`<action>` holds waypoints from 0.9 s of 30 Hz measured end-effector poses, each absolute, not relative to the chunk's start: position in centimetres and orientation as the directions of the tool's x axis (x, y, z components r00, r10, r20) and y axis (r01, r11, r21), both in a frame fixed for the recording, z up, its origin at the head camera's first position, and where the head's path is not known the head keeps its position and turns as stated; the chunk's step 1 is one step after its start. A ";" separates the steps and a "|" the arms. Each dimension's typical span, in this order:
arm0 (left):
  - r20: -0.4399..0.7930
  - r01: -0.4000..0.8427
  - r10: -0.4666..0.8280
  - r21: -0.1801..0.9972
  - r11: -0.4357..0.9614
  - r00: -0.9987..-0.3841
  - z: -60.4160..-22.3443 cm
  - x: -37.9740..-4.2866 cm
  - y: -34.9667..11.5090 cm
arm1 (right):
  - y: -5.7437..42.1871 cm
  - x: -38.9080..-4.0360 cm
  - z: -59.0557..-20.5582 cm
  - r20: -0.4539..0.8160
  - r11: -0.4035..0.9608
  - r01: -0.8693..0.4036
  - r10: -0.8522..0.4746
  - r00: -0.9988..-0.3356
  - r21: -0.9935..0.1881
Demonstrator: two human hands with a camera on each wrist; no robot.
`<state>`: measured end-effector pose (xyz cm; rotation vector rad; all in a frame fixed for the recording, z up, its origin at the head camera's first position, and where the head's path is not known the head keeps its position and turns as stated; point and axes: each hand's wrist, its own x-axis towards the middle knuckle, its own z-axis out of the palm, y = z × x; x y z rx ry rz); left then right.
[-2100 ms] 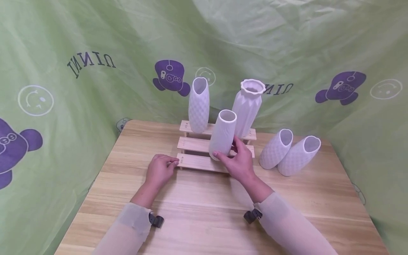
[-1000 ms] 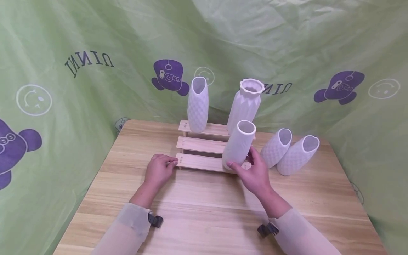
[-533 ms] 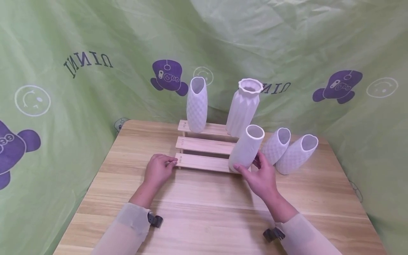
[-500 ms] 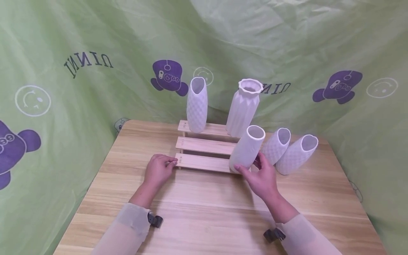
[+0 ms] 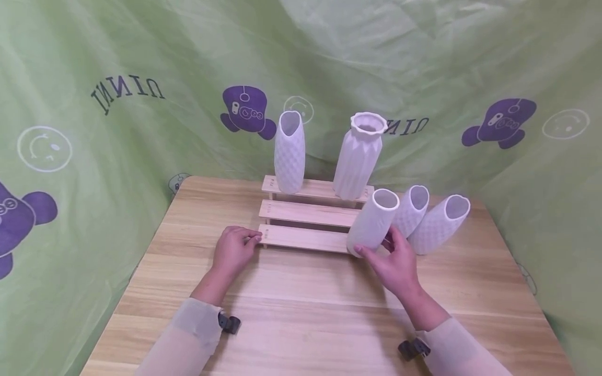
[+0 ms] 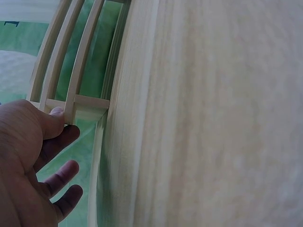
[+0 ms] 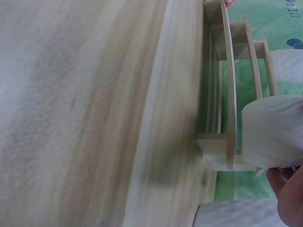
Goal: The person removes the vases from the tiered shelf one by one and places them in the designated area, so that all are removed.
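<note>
A three-tier wooden display rack [image 5: 303, 238] stands on the table. In the head view my left hand [image 5: 234, 250] pinches the left end of its lowest tier; the left wrist view shows thumb and forefinger on the corner of the rack [image 6: 69, 101], other fingers apart. My right hand [image 5: 397, 263] grips a smooth white vase [image 5: 372, 224] low on its body, at the right end of the lowest tier. In the right wrist view the base of the vase [image 7: 272, 132] is beside the front board; whether it touches is unclear.
On the top tier stand a diamond-textured white vase [image 5: 289, 162] at left and a pleated vase with a wavy rim [image 5: 357, 162] at right. Two more textured vases, one nearer [image 5: 413, 209] and one further right [image 5: 437, 227], stand on the table [image 5: 291, 313]. A green curtain [image 5: 188, 104] hangs behind.
My right hand has carried the smooth vase rightward and down, from the middle of the rack to the lowest tier's right end. My left hand has kept its place on the rack.
</note>
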<state>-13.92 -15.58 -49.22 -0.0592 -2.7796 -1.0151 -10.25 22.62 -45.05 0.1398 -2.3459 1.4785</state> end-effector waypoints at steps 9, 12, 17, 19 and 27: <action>0.178 0.099 -0.019 0.628 0.772 -0.984 -49.0 -13.8 -15.5 | 22.3 -9.1 -43.5 0.311 0.472 -0.204 0.159 -0.937 -0.857; 0.173 0.093 -0.021 0.626 0.774 -0.985 -48.9 -13.8 -15.5 | 22.1 -8.3 -42.4 0.314 0.481 -0.204 0.158 -0.936 -0.852; 0.178 0.096 -0.021 0.622 0.777 -0.984 -48.9 -13.8 -15.6 | 23.5 -8.5 -44.0 0.287 0.480 -0.173 0.174 -0.942 -0.860; 0.178 0.096 -0.021 0.622 0.777 -0.984 -49.0 -13.8 -15.6 | 24.3 -8.8 -45.0 0.273 0.483 -0.157 0.181 -0.945 -0.862; 0.177 0.097 -0.019 0.622 0.777 -0.984 -49.2 -13.8 -15.6 | 26.2 -8.3 -45.7 0.244 0.512 -0.111 0.200 -0.949 -0.852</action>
